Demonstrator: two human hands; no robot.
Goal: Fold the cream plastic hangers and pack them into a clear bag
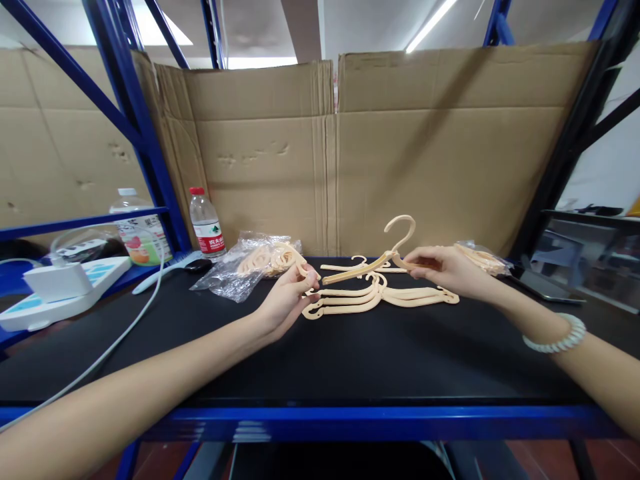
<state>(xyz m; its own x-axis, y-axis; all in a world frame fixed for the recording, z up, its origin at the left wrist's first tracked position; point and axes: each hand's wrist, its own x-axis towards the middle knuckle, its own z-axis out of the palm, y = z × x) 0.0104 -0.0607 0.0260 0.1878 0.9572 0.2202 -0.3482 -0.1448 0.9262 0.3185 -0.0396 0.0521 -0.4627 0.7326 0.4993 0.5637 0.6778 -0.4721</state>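
Note:
My right hand (443, 265) pinches one end of a beige plastic hanger (357, 270), raised above the black table with its hook upward. My left hand (287, 297) has thumb and fingers closed on a small beige piece (299, 259), beside the free end of that hanger. Several beige hangers (350, 309) lie flat on the table below, arms spread to both sides. Behind them rests another beige hanger (333, 267), partly hidden by the raised one.
A clear plastic bag (235, 267) of beige parts lies back left, another bag (483, 259) back right. Bottles (207, 227), a power strip (107, 272) and a white cable (133, 327) are on the left. Cardboard (425, 153) stands behind the table (350, 373).

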